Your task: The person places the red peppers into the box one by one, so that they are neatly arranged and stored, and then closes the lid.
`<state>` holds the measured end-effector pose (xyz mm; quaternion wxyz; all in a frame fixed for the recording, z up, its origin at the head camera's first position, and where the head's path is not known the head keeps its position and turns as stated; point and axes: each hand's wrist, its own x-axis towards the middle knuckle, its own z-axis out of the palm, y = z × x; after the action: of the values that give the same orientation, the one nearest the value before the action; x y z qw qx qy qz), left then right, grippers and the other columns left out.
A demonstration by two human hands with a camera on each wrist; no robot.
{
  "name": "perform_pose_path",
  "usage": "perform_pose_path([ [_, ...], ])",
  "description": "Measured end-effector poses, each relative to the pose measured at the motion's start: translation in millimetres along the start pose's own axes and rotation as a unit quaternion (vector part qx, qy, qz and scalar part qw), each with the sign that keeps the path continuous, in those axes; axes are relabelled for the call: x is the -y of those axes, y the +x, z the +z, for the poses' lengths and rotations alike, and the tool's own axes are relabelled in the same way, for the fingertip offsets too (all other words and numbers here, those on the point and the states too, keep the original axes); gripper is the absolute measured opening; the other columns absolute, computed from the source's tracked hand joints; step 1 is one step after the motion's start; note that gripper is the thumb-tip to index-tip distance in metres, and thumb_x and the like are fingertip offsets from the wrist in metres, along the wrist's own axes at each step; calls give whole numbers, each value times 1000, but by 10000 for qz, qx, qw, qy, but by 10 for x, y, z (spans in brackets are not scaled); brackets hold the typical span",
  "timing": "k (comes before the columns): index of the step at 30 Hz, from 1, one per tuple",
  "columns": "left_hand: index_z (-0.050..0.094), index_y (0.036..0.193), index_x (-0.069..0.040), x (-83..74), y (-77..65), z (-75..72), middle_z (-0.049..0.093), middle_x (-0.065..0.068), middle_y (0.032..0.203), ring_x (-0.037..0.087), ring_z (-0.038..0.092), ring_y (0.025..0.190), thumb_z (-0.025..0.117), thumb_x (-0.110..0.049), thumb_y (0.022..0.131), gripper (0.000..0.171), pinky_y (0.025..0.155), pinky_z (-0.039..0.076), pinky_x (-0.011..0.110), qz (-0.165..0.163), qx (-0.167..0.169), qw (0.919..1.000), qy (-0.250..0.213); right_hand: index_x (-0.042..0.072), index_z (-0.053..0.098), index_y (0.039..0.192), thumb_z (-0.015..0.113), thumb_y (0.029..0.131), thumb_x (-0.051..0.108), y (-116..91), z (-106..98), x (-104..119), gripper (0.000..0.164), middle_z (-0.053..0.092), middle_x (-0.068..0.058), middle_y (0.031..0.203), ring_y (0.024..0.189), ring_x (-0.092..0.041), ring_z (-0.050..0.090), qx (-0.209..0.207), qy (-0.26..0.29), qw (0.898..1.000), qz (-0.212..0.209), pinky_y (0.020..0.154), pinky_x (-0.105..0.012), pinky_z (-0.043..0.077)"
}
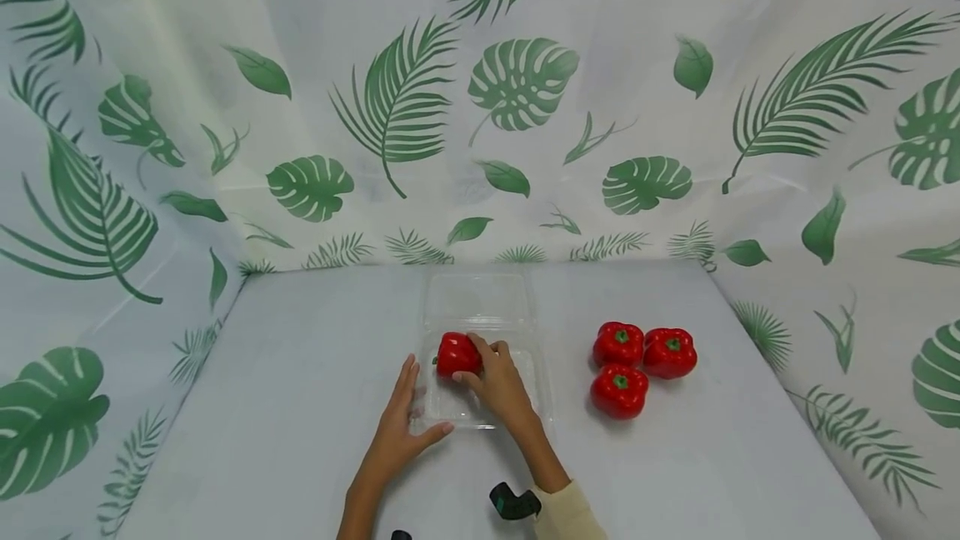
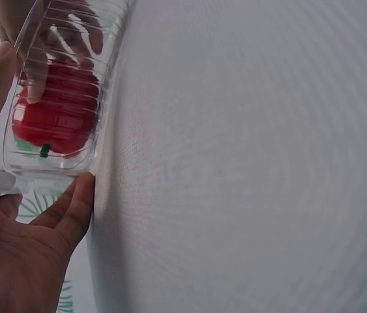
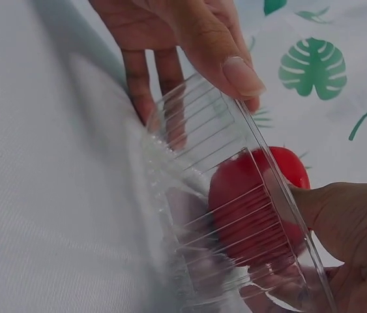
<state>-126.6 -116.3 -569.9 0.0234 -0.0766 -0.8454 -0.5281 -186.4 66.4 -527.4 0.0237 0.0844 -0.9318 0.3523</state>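
Note:
A red bell pepper (image 1: 454, 355) lies on its side inside a clear plastic clamshell container (image 1: 480, 422), its green stem toward the left. My right hand (image 1: 501, 382) reaches into the container and grips this pepper, thumb at the near side and fingers over the far side. At the container's near left corner, my left hand (image 1: 399, 427) rests with fingers straight and thumb spread. The left wrist view shows the left fingertips (image 2: 85, 186) touching the container's outside. Through the ribbed clear wall, the right wrist view shows the pepper (image 3: 255, 202) in the right hand.
Three red bell peppers (image 1: 620, 391) stand grouped to the right of the container, stems up. The container's clear lid (image 1: 477, 297) lies folded back toward the rear. Leaf-printed cloth (image 1: 517, 82) walls the white table (image 1: 300, 407) at back and sides.

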Motion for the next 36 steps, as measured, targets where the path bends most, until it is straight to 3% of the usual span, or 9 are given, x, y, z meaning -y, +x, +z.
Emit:
perform_pose_path([
  [10,19,157,-18,12,33,31,14,-1,165,35,49,135,83,-35,76,105,98,51,44,20,-67,10000,41,14,48,143,79,81,32,48,-8,54,71,56,-20,116,99,-30,61,44,-10,10000,-24,89,-47,58],
  [16,18,157,-21,-14,16,42,14,-3,165,33,47,136,83,-36,76,106,100,50,44,-103,-70,9999,33,16,49,143,80,80,32,50,11,65,72,56,-19,117,95,-28,61,79,-44,10000,14,84,-44,60],
  [36,19,157,-15,-24,-5,25,13,-3,165,34,47,136,84,-33,76,106,100,50,47,-83,-47,9999,-94,13,48,143,79,82,32,30,98,90,71,56,-21,119,101,-32,64,-39,94,9999,-71,85,-48,60],
])
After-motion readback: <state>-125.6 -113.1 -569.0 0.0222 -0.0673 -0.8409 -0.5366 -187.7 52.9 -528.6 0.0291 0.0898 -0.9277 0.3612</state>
